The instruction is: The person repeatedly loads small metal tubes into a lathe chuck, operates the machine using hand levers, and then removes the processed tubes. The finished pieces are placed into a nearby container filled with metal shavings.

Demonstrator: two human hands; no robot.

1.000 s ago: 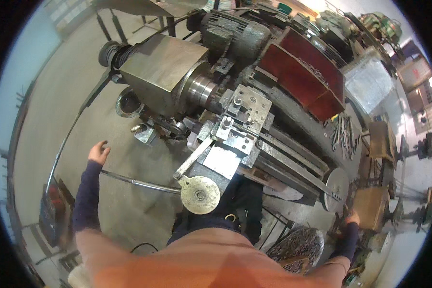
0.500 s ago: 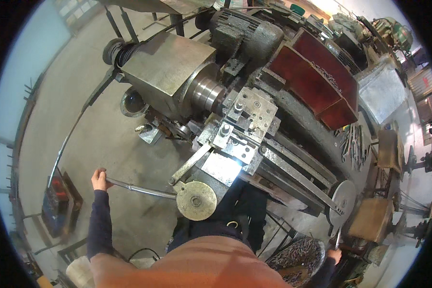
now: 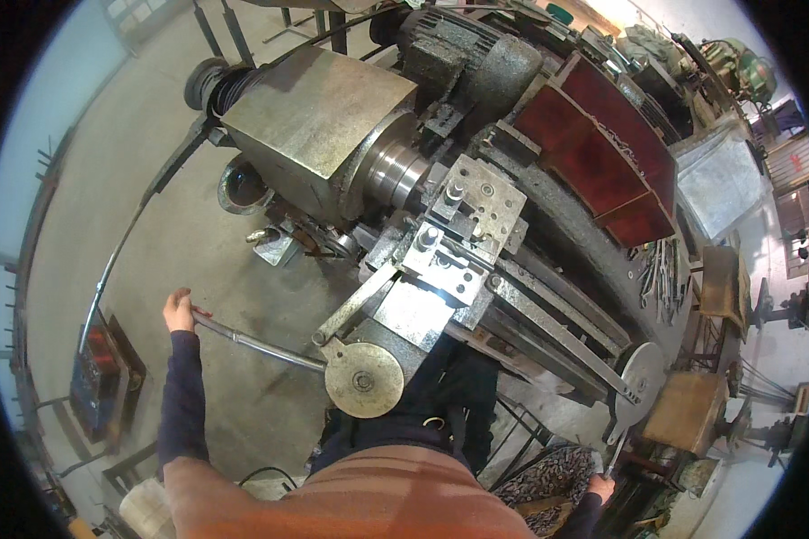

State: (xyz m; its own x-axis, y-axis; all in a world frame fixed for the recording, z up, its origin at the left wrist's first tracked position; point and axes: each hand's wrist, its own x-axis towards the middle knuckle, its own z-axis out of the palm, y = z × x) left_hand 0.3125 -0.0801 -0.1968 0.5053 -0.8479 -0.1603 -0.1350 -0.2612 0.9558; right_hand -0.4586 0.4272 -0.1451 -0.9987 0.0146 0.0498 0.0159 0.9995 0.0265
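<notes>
Steel lever (image 3: 279, 351): runs from a round plate (image 3: 362, 381) on the near side of a lathe-like machine (image 3: 490, 193), out leftward above the grey floor (image 3: 180, 251). Left hand (image 3: 179, 312) is at its outer end; fingers bent beside the tip, but I cannot tell whether they close round it. Right hand (image 3: 600, 488) sits low on the other side, fingers wrapped about the end of a short handle (image 3: 616, 454) below a disc (image 3: 643, 373).

My reading: each hand is out from the pivot for leverage; arms spread because the controls stand well apart. A link bar (image 3: 360, 301) meets the tool slide (image 3: 440, 260), presumably to pass motion inward.

Surface: machine bed (image 3: 557, 350) dark, greasy-looking; headstock block (image 3: 315, 108) dull, scuffed. Red tray (image 3: 557, 135) behind; spanners (image 3: 663, 283) near it, perhaps kept within reach. Metal chips (image 3: 548, 476) heaped near the right hand.

Room: pale wall at left (image 3: 54, 81), workshop equipment crowding the right.
</notes>
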